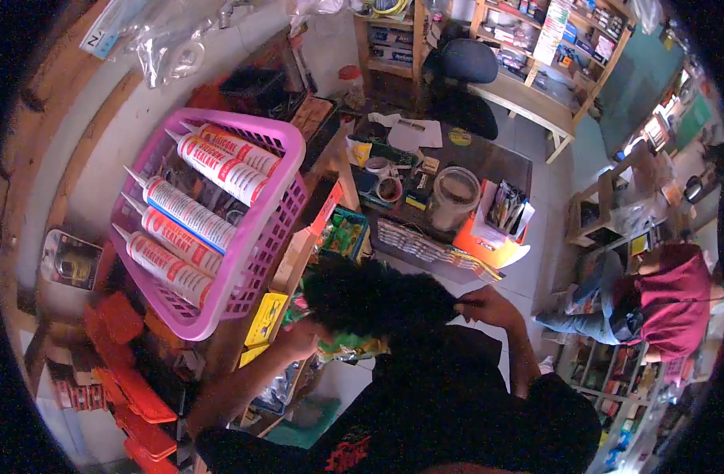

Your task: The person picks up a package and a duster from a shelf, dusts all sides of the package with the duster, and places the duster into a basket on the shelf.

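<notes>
Between my hands is a dark, fuzzy-edged mass (377,300); I cannot make out whether it is cloth, hair or something else. My left hand (300,338) is at its lower left end, fingers curled and partly blurred. At its right end, my right hand (484,306) has thumb and fingers pinched on the dark edge. A yellow box (265,317) lies just left of my left hand. Up and left of it stands a pink basket (287,178) holding several white silicone sealant tubes (223,168).
A dark table (496,162) ahead bears a clear tub (455,193) and an orange box (488,245) of pens. Red plastic bins (141,395) are at lower left. Another person in a maroon shirt (678,300) is at right, by shelves. An office chair (466,62) stands farther back.
</notes>
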Motion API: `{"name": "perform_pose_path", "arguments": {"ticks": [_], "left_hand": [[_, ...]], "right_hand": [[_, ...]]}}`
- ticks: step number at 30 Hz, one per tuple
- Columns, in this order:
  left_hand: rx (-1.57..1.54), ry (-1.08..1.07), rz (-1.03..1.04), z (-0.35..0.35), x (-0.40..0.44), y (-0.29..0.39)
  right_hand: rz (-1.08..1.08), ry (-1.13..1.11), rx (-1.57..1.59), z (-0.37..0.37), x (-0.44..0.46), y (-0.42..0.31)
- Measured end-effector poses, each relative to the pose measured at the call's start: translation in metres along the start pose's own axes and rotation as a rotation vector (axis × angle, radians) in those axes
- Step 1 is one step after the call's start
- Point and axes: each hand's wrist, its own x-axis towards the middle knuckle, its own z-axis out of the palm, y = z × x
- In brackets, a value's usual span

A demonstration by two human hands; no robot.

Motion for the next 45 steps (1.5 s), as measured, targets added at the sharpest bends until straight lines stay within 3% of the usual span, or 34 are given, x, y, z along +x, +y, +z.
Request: {"name": "perform_pose_path", "arguments": {"ticks": [3, 6, 9, 11, 12, 14, 18, 21, 22, 24, 27, 32, 35, 37, 39, 41, 44, 45], "left_hand": [[-0.164, 0.078, 0.009, -0.004, 0.0, 0.025], [-0.221, 0.088, 0.033, -0.004, 0.001, 0.022], [-0.174, 0.055, 0.077, 0.003, 0.002, 0.002], [-0.436, 0.054, 0.015, 0.022, 0.009, -0.033], [-0.715, 0.063, -0.07, 0.049, 0.011, -0.069], [-0.926, 0.064, -0.098, 0.052, 0.011, -0.072], [-0.503, 0.012, -0.074, 0.044, 0.003, -0.077], [-0.092, 0.03, 0.062, 0.041, -0.001, -0.068], [0.046, 0.05, 0.146, 0.032, 0.0, -0.054], [-0.098, -0.115, -0.136, -0.018, 0.006, 0.016], [-0.53, -0.155, -0.288, -0.045, 0.015, 0.067], [-0.785, -0.202, -0.215, -0.032, 0.02, 0.053], [-0.701, -0.199, -0.143, -0.027, 0.019, 0.044], [-0.552, -0.172, -0.049, -0.023, 0.016, 0.036], [-0.366, -0.115, 0.072, -0.018, 0.014, 0.028], [-0.267, -0.07, 0.14, -0.016, 0.013, 0.022], [-0.335, -0.11, 0.065, -0.017, 0.01, 0.021], [-0.37, -0.122, 0.033, -0.017, 0.01, 0.021]], "right_hand": [[-0.082, -0.088, 0.001, 0.01, 0.006, 0.003], [0.007, -0.032, 0.109, 0.005, 0.005, 0.014], [0.06, -0.013, 0.0, -0.008, 0.003, 0.022], [0.13, -0.024, 0.011, -0.01, 0.001, 0.024], [0.167, -0.028, 0.019, -0.01, -0.001, 0.025], [0.118, -0.072, 0.035, -0.008, -0.001, 0.019], [-0.005, -0.119, -0.01, 0.007, 0.006, -0.001], [-0.246, -0.056, -0.042, 0.011, 0.012, -0.007], [-0.162, -0.033, -0.023, 0.008, 0.011, -0.004], [0.004, 0.015, 0.007, -0.012, 0.001, 0.015], [-0.036, 0.085, -0.035, -0.042, -0.013, 0.042], [0.0, 0.396, 0.106, -0.053, -0.029, 0.053], [0.071, 0.572, 0.488, -0.044, -0.03, 0.039], [0.13, 0.579, 0.435, -0.032, -0.023, 0.016], [0.065, 0.386, 0.268, -0.027, -0.013, 0.005], [-0.126, -0.01, -0.013, -0.027, 0.004, 0.004], [-0.15, 0.038, -0.037, -0.007, 0.018, -0.009], [-0.051, 0.004, -0.095, -0.007, 0.017, -0.015]]}}
